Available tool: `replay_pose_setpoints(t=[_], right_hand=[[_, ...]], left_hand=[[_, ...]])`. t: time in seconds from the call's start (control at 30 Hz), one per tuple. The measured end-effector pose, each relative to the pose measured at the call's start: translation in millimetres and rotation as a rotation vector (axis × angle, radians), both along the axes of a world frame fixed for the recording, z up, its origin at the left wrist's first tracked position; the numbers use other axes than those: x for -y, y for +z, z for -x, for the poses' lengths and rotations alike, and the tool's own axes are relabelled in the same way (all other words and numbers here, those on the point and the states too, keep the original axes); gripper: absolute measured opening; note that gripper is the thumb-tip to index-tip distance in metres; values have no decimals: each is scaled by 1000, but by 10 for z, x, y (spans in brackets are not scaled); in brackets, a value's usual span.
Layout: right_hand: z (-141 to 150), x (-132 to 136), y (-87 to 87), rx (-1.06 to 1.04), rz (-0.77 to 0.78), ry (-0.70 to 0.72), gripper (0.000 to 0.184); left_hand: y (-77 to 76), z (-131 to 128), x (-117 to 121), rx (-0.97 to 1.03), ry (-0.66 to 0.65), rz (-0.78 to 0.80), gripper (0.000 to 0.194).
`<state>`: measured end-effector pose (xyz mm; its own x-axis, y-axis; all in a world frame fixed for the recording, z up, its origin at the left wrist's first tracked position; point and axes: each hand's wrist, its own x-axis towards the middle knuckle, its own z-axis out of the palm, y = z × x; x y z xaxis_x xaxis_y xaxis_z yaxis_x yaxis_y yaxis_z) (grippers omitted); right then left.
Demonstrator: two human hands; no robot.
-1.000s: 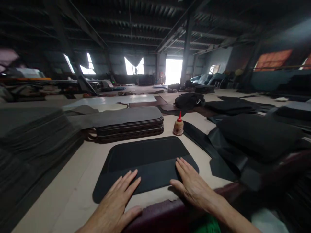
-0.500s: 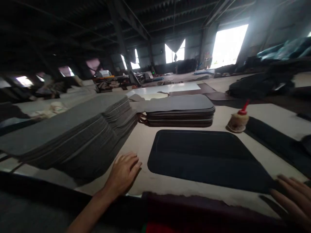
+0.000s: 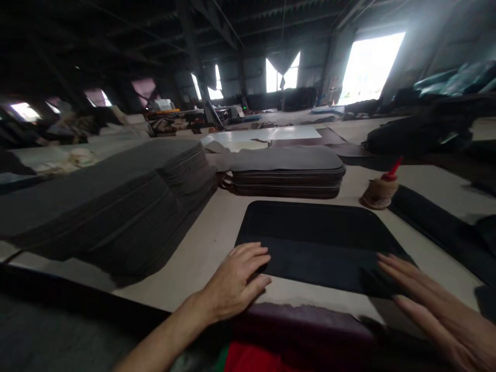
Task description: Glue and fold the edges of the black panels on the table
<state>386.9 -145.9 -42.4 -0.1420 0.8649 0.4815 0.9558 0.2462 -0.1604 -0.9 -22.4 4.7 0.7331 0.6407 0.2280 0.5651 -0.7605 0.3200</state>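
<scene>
Both left hand and right hand are loosely spread over the black panel, left touching its edge; red-tipped bottle and grey stack stand beyond.

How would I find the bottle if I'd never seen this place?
Start with the big pale table and look for the flat black panel lying on it. Just beyond the panel's far right corner, right of the low grey stack, sits the bottle. Its squat brownish body and pointed red tip set it apart from the flat, dark pieces nearby.
</scene>
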Motion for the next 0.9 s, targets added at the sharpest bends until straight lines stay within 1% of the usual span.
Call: replay_pose_setpoints(t=[0.03,0.07,0.1,0.17,0.23,0.33,0.4,0.47,0.57,0.63,0.7,0.73,0.8,0.83,0.9], right_hand=[[195,-43,71,26,-16,67,52],[364,-96,115,56,1,116,52],[503,-154,127,81,14,144,53],[688,-260,65,128,46,163,55],[771,-327,-71,170,70,179,61],[799,-332,-253,202,85,188,72],[800,-299,-295,214,82,166,73],[792,-264,-291,236,48,158,73],[723,-205,-294,268,-23,147,73],[606,-144,-342,272,-55,125,75],[415,-58,-423,251,-54,90,77],[297,-10,-467,230,-39,66,76],[44,77,-536,165,14,-5,69],[-74,106,-553,124,40,-43,63],[-253,119,-546,30,61,-108,55]], left_hand=[[27,-103,24,-27,-45,29,44],[45,-206,44,-61,-85,61,48],[51,-301,62,-96,-116,90,55],[29,-443,88,-158,-156,136,68],[-24,-487,109,-210,-174,150,77],[-87,-369,152,-279,-154,136,79],[-100,-215,185,-312,-109,127,77],[-108,-46,210,-333,-54,119,75],[-150,206,219,-350,40,89,74],[-187,371,203,-345,106,45,72],[-200,518,177,-302,167,-22,65],[-192,574,161,-261,202,-58,57],[-152,625,123,-158,273,-115,39],[-127,612,103,-105,299,-130,35],[-84,505,58,-16,301,-136,35]])
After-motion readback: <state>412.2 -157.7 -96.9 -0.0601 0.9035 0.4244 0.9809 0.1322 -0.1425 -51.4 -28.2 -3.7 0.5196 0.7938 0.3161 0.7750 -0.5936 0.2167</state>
